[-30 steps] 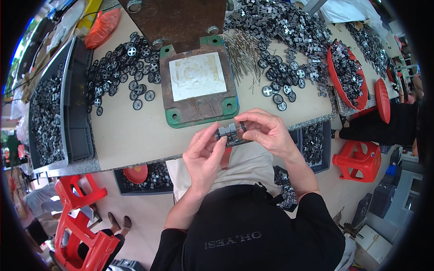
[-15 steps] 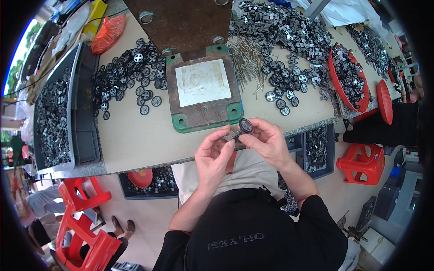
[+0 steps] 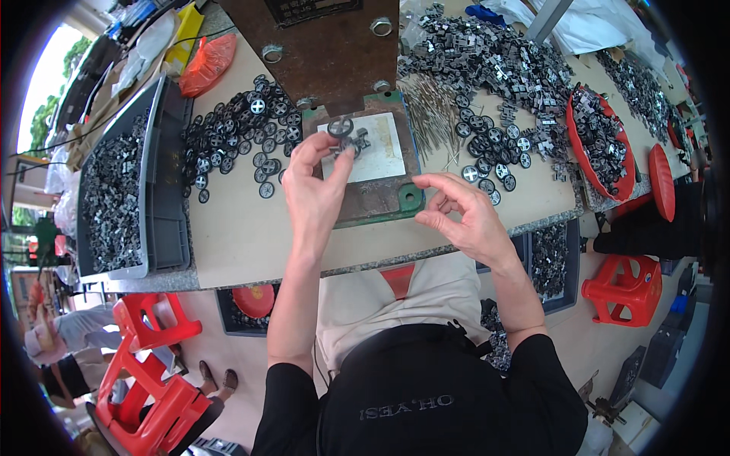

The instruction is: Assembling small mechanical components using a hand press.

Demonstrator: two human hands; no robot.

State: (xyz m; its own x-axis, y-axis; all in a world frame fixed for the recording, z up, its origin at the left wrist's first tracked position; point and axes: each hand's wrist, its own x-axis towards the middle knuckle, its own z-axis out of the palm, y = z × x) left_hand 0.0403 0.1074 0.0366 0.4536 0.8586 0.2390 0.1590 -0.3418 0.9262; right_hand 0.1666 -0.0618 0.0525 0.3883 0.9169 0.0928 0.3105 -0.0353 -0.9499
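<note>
Over the white plate (image 3: 380, 156) of the press, my left hand (image 3: 313, 182) pinches a small grey plastic part with a black spoked wheel (image 3: 340, 127) attached. The wheel sits uppermost, and the fingertips hide some of the grey part. My right hand (image 3: 465, 220) is beside the green front right corner (image 3: 411, 197) of the press base, thumb and forefinger apart and nothing seen between them. Loose wheels (image 3: 266, 163) lie left of the press. More wheels (image 3: 494, 152) and a bundle of thin metal rods (image 3: 433, 114) lie on its right.
The brown metal press body (image 3: 319, 53) rises behind the plate. A heap of grey plastic parts (image 3: 487, 57) covers the back right. A red basin (image 3: 625, 171) of parts stands at the right; a grey crate (image 3: 163, 220) of small parts is at the left. Red stools (image 3: 623, 285) stand on the floor.
My left hand has carried the wheel and grey part forward and left, from the table's front edge to over the plate. My right hand has let go and moved slightly right.
</note>
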